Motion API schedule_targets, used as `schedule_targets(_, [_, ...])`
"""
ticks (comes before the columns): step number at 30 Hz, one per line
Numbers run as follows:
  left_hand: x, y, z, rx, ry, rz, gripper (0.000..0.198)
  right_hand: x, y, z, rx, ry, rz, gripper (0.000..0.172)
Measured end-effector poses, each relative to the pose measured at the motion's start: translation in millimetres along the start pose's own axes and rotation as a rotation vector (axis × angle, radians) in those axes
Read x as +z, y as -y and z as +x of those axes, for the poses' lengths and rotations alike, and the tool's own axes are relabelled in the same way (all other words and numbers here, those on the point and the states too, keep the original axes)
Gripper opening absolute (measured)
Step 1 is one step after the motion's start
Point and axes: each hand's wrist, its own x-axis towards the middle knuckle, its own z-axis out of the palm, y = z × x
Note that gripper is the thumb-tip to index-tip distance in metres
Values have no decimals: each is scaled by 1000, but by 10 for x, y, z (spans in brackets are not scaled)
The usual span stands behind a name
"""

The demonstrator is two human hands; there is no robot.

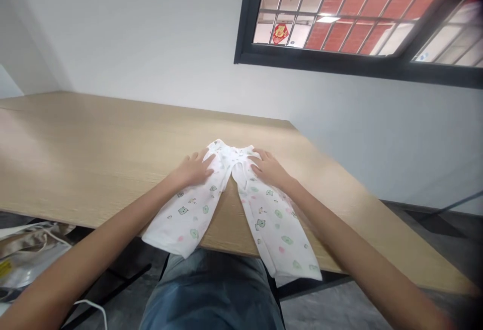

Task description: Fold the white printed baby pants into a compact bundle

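A pair of small white trousers [264,207] with green, pink and dark animal prints lies spread on the wooden table, its waistband toward the wall. Both legs reach toward me, and their cuffs hang over the table's near edge. My left hand [196,168] rests flat on the left side near the waistband, fingers spread. On the right side, my right hand [270,169] lies in the same way, its fingers apart on the cloth. Neither hand appears to pinch the fabric.
The light wooden table [113,154] runs along a white wall with a dark-framed barred window [332,61] above it. At lower left, below the table edge, are plastic-wrapped items [30,259] and a white cable [96,306]. My legs [211,290] are close to the near edge.
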Motion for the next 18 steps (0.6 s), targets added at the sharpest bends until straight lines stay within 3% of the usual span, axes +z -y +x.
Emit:
schedule_targets(3, [72,-19,-370,149,-4,-43,40,-26,474,-68,-315,-42,254,38])
schedule_targets(5, [144,-37,-548,205,-8,-67,38,7,776,4,-554,28,404,39])
schedule_targets(7, [217,-48,-736,213,-21,-81,41,79,971,165,-625,144,436,39])
schedule_targets(10, [309,-72,-1150,165,-109,-33,48,213,1002,503,-444,237,366,39])
schedule_targets(14, [385,-170,-1787,130,-304,162,52,343,795,892,-198,194,365,43])
schedule_targets(18, [382,-242,-2064,129,-422,286,52,320,598,933,-128,185,457,44])
